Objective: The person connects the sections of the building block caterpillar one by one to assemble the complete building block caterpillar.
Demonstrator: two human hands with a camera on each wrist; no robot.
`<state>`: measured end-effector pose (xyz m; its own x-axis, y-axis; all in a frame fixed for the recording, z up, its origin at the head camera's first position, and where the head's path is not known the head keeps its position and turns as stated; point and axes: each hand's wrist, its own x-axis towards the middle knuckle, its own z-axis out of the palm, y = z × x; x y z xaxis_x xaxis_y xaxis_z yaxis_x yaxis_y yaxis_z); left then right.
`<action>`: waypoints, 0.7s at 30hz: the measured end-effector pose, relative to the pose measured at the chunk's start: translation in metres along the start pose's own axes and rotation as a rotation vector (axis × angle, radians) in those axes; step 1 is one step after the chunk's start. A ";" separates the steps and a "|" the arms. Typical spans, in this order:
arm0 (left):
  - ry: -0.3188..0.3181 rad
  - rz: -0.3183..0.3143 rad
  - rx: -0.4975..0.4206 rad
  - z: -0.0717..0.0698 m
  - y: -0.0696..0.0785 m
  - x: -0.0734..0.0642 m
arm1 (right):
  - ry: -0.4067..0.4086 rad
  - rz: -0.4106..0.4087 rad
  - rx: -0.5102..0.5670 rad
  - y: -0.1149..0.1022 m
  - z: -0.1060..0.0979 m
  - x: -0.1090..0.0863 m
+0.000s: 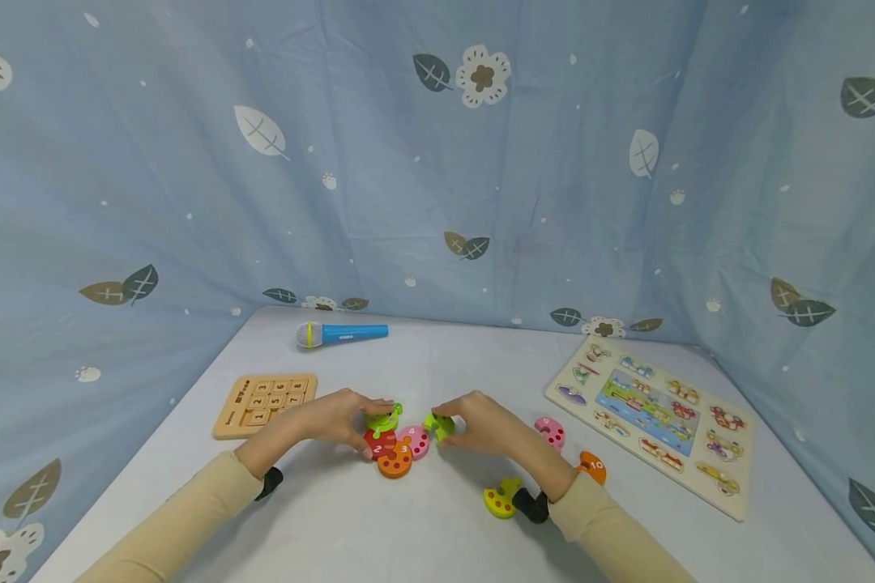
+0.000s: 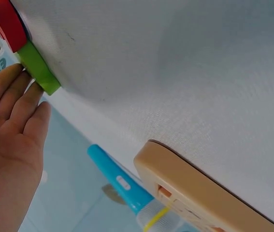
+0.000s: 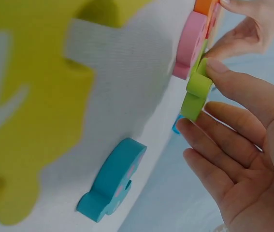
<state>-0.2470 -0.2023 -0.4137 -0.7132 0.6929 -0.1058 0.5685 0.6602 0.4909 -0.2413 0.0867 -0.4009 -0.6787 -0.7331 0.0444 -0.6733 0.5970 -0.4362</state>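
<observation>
A green caterpillar head piece (image 1: 385, 420), a red piece marked 2 (image 1: 381, 445), an orange piece marked 3 (image 1: 395, 463) and a pink piece marked 4 (image 1: 414, 441) lie joined on the table. My left hand (image 1: 331, 419) holds this chain at its left, fingers against the green head (image 2: 39, 67) and thumb by the red piece (image 2: 11, 24). Just right of the pink piece, my right hand (image 1: 477, 425) pinches a light green puzzle piece (image 3: 197, 94) between thumb and fingers. Its number cannot be read.
Near the right forearm lie a yellow piece (image 1: 499, 500), an orange piece marked 10 (image 1: 593, 467) and another pink piece (image 1: 551, 434). A teal piece (image 3: 112, 179) shows in the right wrist view. Around them are a peg puzzle board (image 1: 579, 405), a wooden number board (image 1: 226, 421) and a toy microphone (image 1: 353, 333).
</observation>
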 end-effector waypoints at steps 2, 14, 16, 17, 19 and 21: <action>-0.001 -0.005 -0.002 0.000 0.000 0.000 | 0.000 0.007 0.002 0.000 0.000 0.002; -0.003 -0.014 0.007 0.002 -0.001 0.000 | -0.012 0.035 0.000 -0.001 0.001 0.013; -0.003 -0.015 0.013 0.002 -0.001 0.000 | -0.015 0.035 -0.001 -0.001 0.002 0.015; -0.002 -0.013 0.014 0.002 -0.001 0.001 | -0.016 0.035 -0.001 -0.001 0.002 0.015; -0.001 -0.012 0.016 0.003 -0.002 0.001 | -0.019 0.035 -0.004 -0.002 0.002 0.017; -0.001 -0.011 0.016 0.003 -0.002 0.001 | -0.021 0.033 -0.008 -0.002 0.003 0.019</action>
<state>-0.2474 -0.2022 -0.4171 -0.7192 0.6857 -0.1123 0.5669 0.6725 0.4757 -0.2519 0.0709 -0.4018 -0.6941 -0.7198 0.0115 -0.6535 0.6232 -0.4296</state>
